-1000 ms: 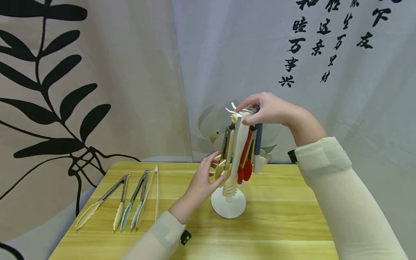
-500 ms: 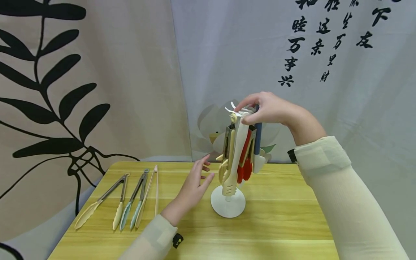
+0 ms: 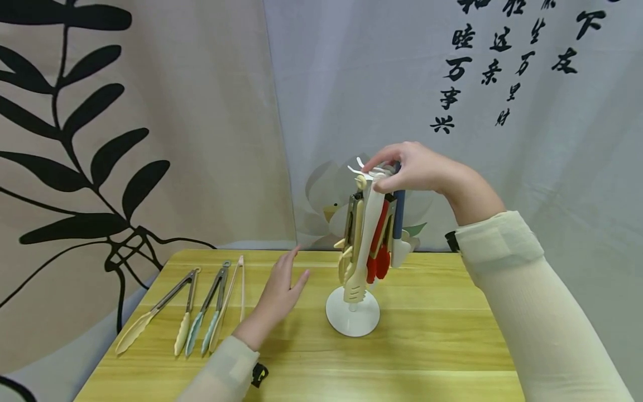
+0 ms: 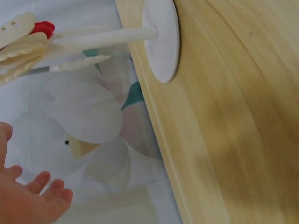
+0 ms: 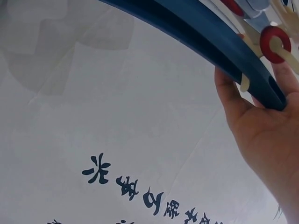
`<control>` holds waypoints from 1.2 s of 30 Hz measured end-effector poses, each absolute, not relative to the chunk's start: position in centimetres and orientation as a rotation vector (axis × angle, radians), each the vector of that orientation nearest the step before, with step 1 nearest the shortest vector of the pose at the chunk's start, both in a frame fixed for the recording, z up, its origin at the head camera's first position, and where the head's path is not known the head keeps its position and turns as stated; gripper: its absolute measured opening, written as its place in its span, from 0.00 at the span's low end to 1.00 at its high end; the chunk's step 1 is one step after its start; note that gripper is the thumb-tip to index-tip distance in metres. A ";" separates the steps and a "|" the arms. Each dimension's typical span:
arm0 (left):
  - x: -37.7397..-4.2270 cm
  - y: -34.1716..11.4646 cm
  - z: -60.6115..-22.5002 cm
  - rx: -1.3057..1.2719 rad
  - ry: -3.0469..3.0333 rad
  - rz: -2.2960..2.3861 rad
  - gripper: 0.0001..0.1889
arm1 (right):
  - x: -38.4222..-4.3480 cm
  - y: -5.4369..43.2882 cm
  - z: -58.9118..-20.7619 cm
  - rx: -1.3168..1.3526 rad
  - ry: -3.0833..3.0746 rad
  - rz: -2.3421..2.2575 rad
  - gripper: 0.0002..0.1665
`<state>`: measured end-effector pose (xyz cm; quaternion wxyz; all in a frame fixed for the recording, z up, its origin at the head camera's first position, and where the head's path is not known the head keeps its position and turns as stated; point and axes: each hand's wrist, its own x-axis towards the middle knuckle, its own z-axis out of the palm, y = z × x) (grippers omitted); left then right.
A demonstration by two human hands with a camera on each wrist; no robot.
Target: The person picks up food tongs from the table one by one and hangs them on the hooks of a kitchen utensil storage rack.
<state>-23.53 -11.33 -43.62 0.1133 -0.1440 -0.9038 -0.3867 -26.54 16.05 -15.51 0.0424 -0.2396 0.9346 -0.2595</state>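
In the head view, a white stand with a round base [image 3: 353,321] holds hanging utensils: cream tongs [image 3: 359,223], a long pale slotted utensil [image 3: 370,234], red-tipped tongs [image 3: 383,262] and a blue-handled utensil [image 3: 399,215]. My right hand [image 3: 414,167] grips the top of this stand from above, fingers and thumb curled over it; the right wrist view shows the blue handle [image 5: 201,37] beside the fingers. My left hand [image 3: 278,290] hovers over the table left of the stand, fingers extended, holding nothing. It appears near the bottom left of the left wrist view.
On the wooden table [image 3: 427,335] at left lie three spread tongs: cream-tipped tongs [image 3: 137,333], light-blue-tipped tongs [image 3: 195,329] and slim beige tongs [image 3: 243,285]. A curtain [image 3: 226,111] with printed leaves and characters hangs behind the table's far edge.
My left hand has come away from the cream tongs on the stand and moved left over the table. The right hand keeps its grip on the stand's top.
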 end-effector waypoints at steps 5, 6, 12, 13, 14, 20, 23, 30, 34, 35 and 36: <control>-23.6 -12.4 -44.4 -0.383 -2.726 -1.051 0.37 | -26.6 16.0 -15.6 -0.763 2.855 -0.789 0.21; -23.6 -12.6 -44.6 -0.367 -2.748 -1.029 0.38 | -26.6 16.0 -15.6 -0.765 2.853 -0.789 0.21; -23.6 -14.4 -45.7 -0.194 -2.912 -0.893 0.44 | -26.9 16.1 -15.7 -0.800 2.862 -0.769 0.20; -23.7 -14.7 -46.0 -0.167 -2.939 -0.867 0.45 | -27.0 16.1 -15.7 -0.809 2.864 -0.762 0.20; -23.7 -15.0 -46.1 -0.145 -2.960 -0.845 0.45 | -27.0 16.2 -15.7 -0.821 2.862 -0.761 0.20; -23.6 -16.3 -47.1 -0.020 -3.057 -0.795 0.48 | -26.8 16.5 -15.7 -0.876 2.842 -0.794 0.24; -23.5 -16.8 -47.5 0.030 -3.094 -0.773 0.49 | -26.9 16.6 -15.8 -0.875 2.848 -0.797 0.27; -22.8 -17.8 -48.3 0.146 -3.173 -0.734 0.47 | -26.7 16.7 -15.9 -0.877 2.850 -0.824 0.31; -22.4 -18.3 -48.4 0.209 -3.208 -0.720 0.47 | -26.5 16.8 -15.9 -0.874 2.863 -0.844 0.34; -22.3 -18.4 -48.4 0.222 -3.214 -0.715 0.47 | -26.5 16.8 -15.9 -0.871 2.870 -0.847 0.35; -22.2 -18.5 -48.4 0.234 -3.219 -0.707 0.48 | -26.5 16.9 -15.9 -0.877 2.876 -0.851 0.36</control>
